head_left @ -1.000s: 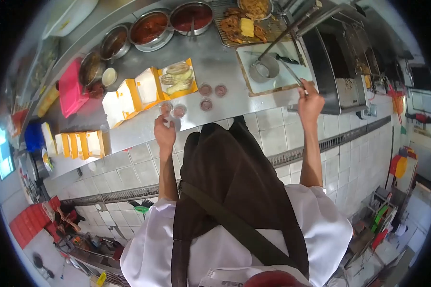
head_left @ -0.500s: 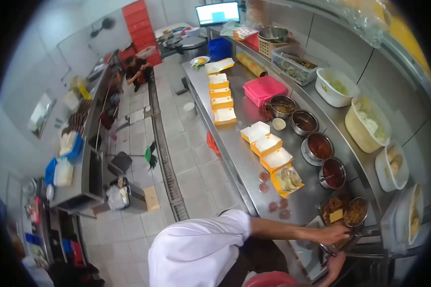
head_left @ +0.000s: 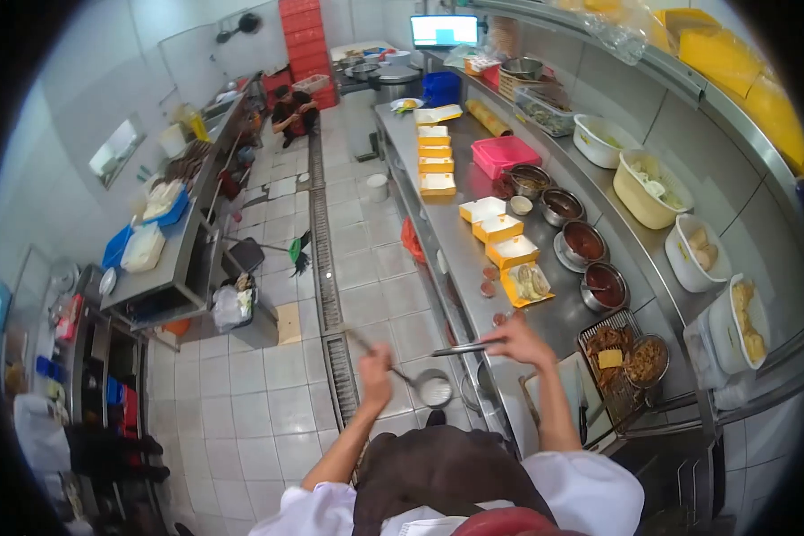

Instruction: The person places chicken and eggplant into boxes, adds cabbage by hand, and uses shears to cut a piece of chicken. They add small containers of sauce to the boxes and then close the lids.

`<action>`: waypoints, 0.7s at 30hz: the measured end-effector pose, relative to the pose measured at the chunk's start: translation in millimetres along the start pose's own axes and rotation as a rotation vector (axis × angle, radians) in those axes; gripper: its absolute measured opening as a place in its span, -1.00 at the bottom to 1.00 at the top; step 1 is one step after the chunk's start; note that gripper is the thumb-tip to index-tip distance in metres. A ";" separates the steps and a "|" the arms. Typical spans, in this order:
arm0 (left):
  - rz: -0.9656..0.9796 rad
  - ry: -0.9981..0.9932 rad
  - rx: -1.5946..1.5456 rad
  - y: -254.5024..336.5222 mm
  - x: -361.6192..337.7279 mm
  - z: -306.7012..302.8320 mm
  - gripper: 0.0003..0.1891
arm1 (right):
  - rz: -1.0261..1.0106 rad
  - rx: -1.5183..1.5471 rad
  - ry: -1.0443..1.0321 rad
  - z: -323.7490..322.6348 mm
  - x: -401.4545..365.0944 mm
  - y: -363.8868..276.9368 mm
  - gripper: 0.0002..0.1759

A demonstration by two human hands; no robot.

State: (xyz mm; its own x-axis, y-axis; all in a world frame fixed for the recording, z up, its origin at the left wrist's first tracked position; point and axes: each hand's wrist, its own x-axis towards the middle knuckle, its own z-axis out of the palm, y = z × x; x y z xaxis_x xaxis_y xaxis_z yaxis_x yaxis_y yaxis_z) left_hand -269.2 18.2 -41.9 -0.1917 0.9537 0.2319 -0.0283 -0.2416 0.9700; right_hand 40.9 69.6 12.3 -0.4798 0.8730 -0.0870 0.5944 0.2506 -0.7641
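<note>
– State the change?
– From here: ladle [head_left: 435, 390] off the cutting board [head_left: 594, 406], left fingers [head_left: 381, 355] clenched around its handle, beyond the table's [head_left: 558, 326] front edge
– Right fingers [head_left: 500, 339]?
– Grasping a metal utensil [head_left: 460, 349]; handling is now off-board

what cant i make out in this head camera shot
All in the head view:
Inside of the long-handled pot in the left hand: too small and blurred.
Grip end of the metal tool: covered by the right hand.
Part of the cutting board: behind the right forearm.
Details on the monitor: too small.
Yellow items, upper right: cut off by the dark border.
</note>
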 end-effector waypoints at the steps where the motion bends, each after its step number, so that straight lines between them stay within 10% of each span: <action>1: 0.015 0.128 0.015 -1.1 -25.6 -38.6 -0.48 | -0.123 -0.006 -0.073 30.9 26.6 3.6 -0.63; 12: 0.142 1.717 0.190 23.0 -523.3 -348.1 -0.63 | -0.832 0.146 -0.706 445.0 14.8 -280.6 -0.62; 14: 0.007 1.993 0.237 25.9 -615.9 -389.4 -0.65 | -0.561 0.309 -0.856 521.3 -23.6 -326.2 -0.61; 15: 0.097 1.928 0.397 -7.3 -689.2 -420.9 -0.71 | -0.501 0.211 -0.925 543.4 -45.0 -353.8 -0.61; 16: -0.377 1.592 1.203 -24.3 -782.9 -450.0 -0.71 | -0.538 0.263 -0.913 578.9 -63.2 -368.3 -0.61; 21: -0.577 2.003 0.927 183.2 -871.8 -499.0 -0.62 | -0.403 0.404 -1.045 761.3 -142.4 -442.1 -0.62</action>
State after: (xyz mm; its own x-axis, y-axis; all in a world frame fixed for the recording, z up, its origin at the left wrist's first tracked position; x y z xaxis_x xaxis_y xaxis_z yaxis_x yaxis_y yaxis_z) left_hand -596.8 -947.0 -102.9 -0.7578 -0.6080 0.2368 -0.2253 0.5843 0.7796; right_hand -644.8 -483.9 -124.1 -0.9903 -0.0490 -0.1299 0.1236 0.1150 -0.9856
